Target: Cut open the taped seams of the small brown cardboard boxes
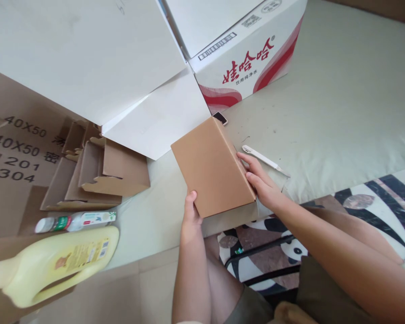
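A closed brown cardboard box [214,168] is held between my two hands, tilted above the edge of the pale cloth-covered surface. My left hand [191,209] grips its near left corner, thumb on the top face and the other fingers hidden beneath. Along its right side lies my right hand [258,180], fingers against the side wall. Just beyond those fingers a white utility knife [261,157] rests on the cloth. At the far corner of the box a small dark-faced device with a white rim [220,118] is partly covered.
Folded cardboard pieces [117,166] stand at the left by a large printed carton [16,148]. Below them lie a clear bottle [76,221] and a yellow jug [64,261]. White cartons [168,108] and a red-and-white water carton [249,67] stand behind. A panda-patterned fabric [323,225] is at the lower right.
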Motion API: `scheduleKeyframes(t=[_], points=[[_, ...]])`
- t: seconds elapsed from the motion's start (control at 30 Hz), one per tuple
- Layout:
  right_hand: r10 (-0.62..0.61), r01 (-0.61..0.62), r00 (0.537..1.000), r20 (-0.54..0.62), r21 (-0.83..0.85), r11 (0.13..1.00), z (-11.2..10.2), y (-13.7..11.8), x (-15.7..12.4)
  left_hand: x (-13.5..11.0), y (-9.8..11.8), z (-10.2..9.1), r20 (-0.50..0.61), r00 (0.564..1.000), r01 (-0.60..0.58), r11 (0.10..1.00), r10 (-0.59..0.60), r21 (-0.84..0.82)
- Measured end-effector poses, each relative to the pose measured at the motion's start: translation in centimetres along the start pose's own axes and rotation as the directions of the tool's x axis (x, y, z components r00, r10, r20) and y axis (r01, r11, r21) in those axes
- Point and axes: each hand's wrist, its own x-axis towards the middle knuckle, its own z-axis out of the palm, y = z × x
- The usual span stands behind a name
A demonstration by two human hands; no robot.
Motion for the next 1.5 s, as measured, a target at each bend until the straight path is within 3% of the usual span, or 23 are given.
scheduleKeyframes(t=[1.5], points=[[0.045,-0.048,0.997,-0.055,-0.050,0.998,0.08,0.20,0.15,-0.27,-0.23,0.17,-0.045,0.999,0.017,1.000,-0.017,-0.009]])
